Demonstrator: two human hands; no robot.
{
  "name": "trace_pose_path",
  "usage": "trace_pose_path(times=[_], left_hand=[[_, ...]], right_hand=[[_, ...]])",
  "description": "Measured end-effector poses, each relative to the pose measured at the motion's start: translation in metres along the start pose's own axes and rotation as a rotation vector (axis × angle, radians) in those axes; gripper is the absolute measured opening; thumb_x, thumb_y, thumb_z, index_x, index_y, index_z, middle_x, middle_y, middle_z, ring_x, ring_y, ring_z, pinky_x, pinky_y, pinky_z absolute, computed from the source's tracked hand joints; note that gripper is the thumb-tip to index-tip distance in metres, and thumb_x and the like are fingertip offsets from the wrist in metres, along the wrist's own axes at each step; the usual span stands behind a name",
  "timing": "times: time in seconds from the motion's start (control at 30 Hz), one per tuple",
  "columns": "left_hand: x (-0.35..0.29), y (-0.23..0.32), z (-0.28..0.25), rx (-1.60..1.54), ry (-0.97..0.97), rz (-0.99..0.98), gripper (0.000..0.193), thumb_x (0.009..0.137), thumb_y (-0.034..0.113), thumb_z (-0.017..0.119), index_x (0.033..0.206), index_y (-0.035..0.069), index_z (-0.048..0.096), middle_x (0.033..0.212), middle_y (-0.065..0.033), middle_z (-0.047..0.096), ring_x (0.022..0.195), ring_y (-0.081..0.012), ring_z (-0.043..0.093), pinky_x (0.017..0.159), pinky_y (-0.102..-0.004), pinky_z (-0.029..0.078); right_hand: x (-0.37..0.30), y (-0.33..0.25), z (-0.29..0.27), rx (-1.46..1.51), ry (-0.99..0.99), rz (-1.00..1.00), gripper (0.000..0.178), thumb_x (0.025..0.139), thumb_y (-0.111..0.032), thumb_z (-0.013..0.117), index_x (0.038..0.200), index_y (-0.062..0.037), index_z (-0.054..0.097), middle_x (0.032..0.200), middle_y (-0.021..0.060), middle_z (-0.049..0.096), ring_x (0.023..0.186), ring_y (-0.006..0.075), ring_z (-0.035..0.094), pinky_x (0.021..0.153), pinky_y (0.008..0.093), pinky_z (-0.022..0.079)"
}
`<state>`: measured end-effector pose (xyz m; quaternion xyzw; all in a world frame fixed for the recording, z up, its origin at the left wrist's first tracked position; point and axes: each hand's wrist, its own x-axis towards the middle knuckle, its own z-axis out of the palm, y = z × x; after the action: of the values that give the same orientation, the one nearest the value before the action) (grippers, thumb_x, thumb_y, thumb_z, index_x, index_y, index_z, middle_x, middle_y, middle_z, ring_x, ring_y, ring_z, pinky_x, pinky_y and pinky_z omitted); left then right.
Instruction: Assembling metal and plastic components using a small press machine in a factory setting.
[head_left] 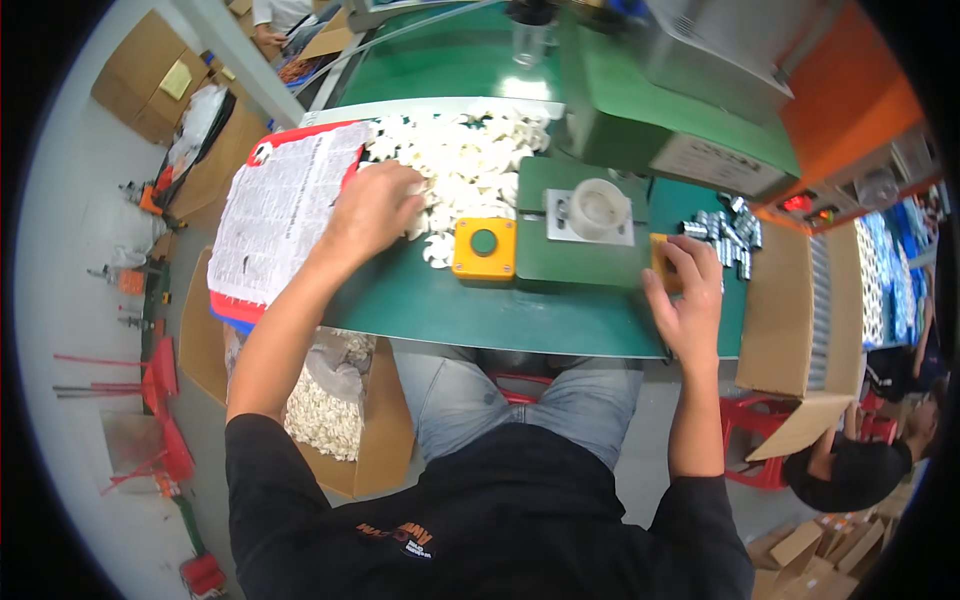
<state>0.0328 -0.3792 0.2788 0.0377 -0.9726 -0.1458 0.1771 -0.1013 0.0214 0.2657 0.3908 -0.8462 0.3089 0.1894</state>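
My left hand (378,208) is at the left edge of a heap of small white plastic pieces (465,165). Its fingers are curled together, and whatever they may hold is hidden. On the right, my right hand (690,295) wraps its thumb and fingers around a yellow button box (662,262), covering most of it. A second yellow box (484,262) with a dark green button sits between my hands. Behind it is a green machine base (580,265) with a metal plate carrying a round, whitish translucent fixture (599,208).
A green and orange machine (690,130) overhangs the table's right side. Shiny metal cylinders (735,232) lie beside an open carton (790,310). Left stands a paper-covered red tray (285,210). Below it, a carton (385,420) holds white pieces. Another person (850,465) sits at far right.
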Motion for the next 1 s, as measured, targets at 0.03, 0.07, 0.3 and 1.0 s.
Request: trace_pose_path(times=[0.03,0.07,0.3,1.0], left_hand=[[0.005,0.001,-0.003,0.007,0.0,-0.054,0.024,0.084,0.013,0.077,0.105,0.002,0.074,0.097,-0.0168,0.072,0.092,-0.0369,0.068,0.082,-0.043,0.054],[0.009,0.007,-0.007,-0.007,0.001,-0.122,0.024,0.082,0.012,0.079,0.103,0.002,0.075,0.096,-0.017,0.073,0.092,-0.0362,0.068,0.084,-0.0434,0.054],[0.034,0.123,-0.004,-0.132,0.381,0.33,0.029,0.076,-0.005,0.076,0.103,0.005,0.076,0.103,-0.0073,0.077,0.09,-0.0289,0.068,0.08,-0.0383,0.057],[0.037,0.196,0.043,0.014,0.299,0.323,0.035,0.078,0.006,0.075,0.112,-0.001,0.071,0.117,-0.0149,0.07,0.114,-0.0373,0.062,0.096,-0.0453,0.052]], right_hand=[[-0.002,0.003,-0.002,0.009,0.0,0.005,0.038,0.082,-0.02,0.079,0.112,0.0004,0.068,0.118,0.0148,0.064,0.11,0.0343,0.058,0.096,0.0433,0.044],[-0.005,0.006,-0.004,0.009,0.002,0.002,0.037,0.082,-0.019,0.079,0.111,0.0004,0.068,0.119,0.0148,0.064,0.11,0.0342,0.058,0.096,0.0434,0.044],[-0.019,0.018,0.001,0.025,0.096,0.019,0.035,0.082,-0.017,0.078,0.11,-0.0008,0.068,0.12,0.0146,0.064,0.112,0.0346,0.059,0.096,0.0442,0.044],[-0.038,0.036,-0.015,0.124,0.229,0.126,0.036,0.081,-0.014,0.079,0.112,0.002,0.069,0.12,0.0161,0.066,0.109,0.0349,0.061,0.094,0.043,0.05]])
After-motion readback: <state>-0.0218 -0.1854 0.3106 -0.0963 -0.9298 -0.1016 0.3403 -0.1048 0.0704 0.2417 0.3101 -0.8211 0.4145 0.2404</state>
